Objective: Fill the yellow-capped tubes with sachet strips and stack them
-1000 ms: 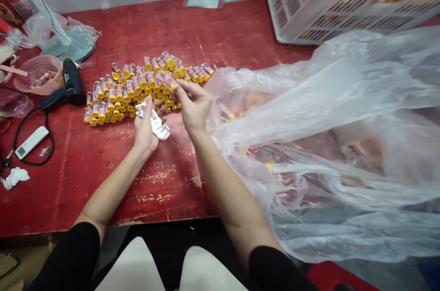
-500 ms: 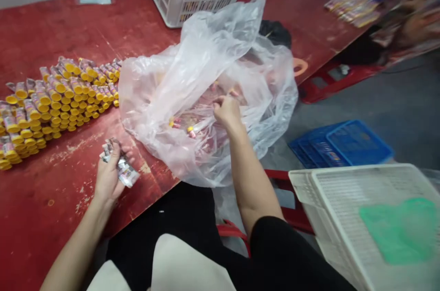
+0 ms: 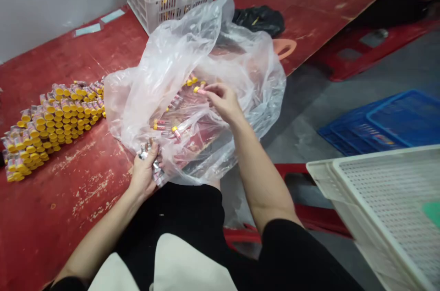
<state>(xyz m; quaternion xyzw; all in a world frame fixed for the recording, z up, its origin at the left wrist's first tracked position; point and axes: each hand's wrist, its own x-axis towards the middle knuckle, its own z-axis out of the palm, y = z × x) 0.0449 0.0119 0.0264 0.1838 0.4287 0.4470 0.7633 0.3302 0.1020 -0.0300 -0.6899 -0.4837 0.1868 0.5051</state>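
My left hand (image 3: 146, 172) is closed around several small silvery packets (image 3: 158, 174) at the lower left edge of a clear plastic bag (image 3: 132, 98). Over the bag's opening, my right hand (image 3: 220, 98) pinches a small yellow-capped tube (image 3: 199, 90) between thumb and fingertips. More such tubes lie in the bag, one of them (image 3: 176, 133) near its front. To the left, a stacked pile of yellow-capped tubes (image 3: 58, 117) rests on the red table (image 3: 85, 176), caps facing the front.
Behind the bag stands a white crate (image 3: 172, 0) full of tubes, beside a black bag (image 3: 259, 20) and an orange handle (image 3: 286, 48). Two pale blue strips (image 3: 88, 30) lie near the wall. At right are blue baskets (image 3: 388, 121), a white crate (image 3: 385, 199) and red stools (image 3: 374, 48).
My left hand with the packets has moved right, to the bag's edge. My right hand has shifted and now shows a yellow-capped tube in its fingers. The camera view has turned.
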